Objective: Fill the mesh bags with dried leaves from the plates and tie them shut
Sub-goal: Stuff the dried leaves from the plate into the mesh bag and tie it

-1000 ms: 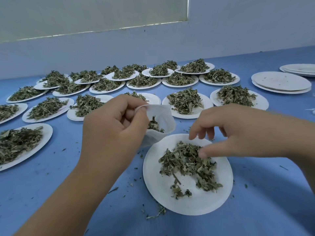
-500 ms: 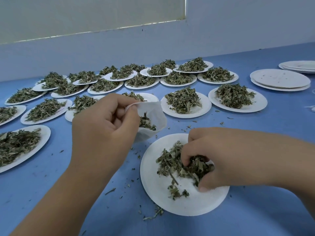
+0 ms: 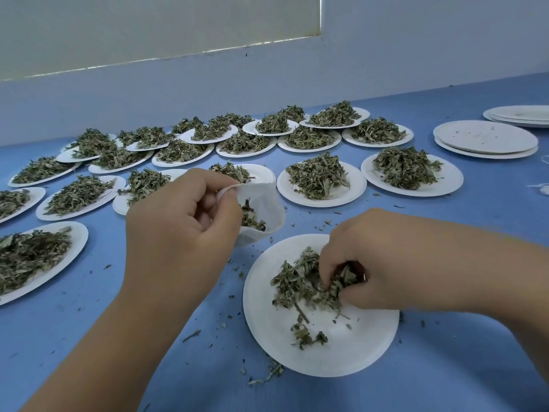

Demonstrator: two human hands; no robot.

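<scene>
At centre frame the left hand (image 3: 181,230) pinches the rim of a small white mesh bag (image 3: 261,209), held open with some leaves inside. Lower right, the right hand (image 3: 383,263) closes its fingers on crumbled dried green leaves (image 3: 300,286) on a round white paper plate (image 3: 341,349) resting on the blue tabletop (image 3: 89,337).

A packing workroom: blue worktable (image 3: 445,382) with rows of leaf-heaped paper plates (image 3: 413,190), bare wall (image 3: 416,55).
</scene>
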